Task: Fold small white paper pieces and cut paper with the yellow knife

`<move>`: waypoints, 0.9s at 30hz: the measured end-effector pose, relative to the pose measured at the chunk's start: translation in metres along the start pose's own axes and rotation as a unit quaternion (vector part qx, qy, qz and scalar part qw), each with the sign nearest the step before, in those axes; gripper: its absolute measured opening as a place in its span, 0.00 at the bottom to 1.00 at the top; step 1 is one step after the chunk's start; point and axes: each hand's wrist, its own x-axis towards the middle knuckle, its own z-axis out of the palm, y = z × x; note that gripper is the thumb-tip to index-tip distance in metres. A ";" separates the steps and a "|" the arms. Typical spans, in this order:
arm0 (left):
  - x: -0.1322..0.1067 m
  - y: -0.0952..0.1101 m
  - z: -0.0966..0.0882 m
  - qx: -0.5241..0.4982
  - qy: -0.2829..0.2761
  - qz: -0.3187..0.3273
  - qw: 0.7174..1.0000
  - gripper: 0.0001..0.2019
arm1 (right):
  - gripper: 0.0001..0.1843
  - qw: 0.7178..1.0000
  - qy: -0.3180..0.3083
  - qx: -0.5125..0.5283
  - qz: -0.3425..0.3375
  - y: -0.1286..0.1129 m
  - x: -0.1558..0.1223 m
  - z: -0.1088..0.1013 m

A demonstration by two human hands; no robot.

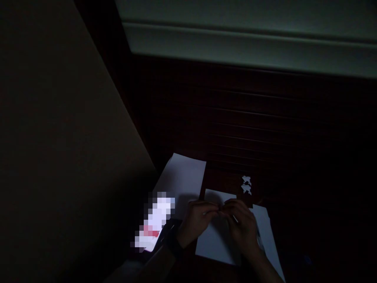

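Note:
Both hands meet above a white sheet of paper (210,239) lying on the dark surface. My left hand (196,220) has its fingers pinched together, their tips close to those of the other hand. A wristband shows dark on the left wrist. My right hand (244,226) is bent with thumb and fingertips drawn together. Whatever lies between the fingertips is too dark and small to make out. Just beyond the right hand are a few small, jagged white paper pieces (246,185).
Left of the hands, a bright blurred-out screen (154,224) glows beside a larger white sheet (187,175). Another white sheet (269,237) lies at the right, partly behind the right hand. A plain wall (67,118) rises on the left; a pale ledge (235,49) crosses the top. The scene is very dark.

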 end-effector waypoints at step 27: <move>0.011 0.002 -0.008 -0.223 -0.030 -0.223 0.948 0.13 | 0.14 0.947 -0.088 0.131 0.280 0.011 0.006 0.004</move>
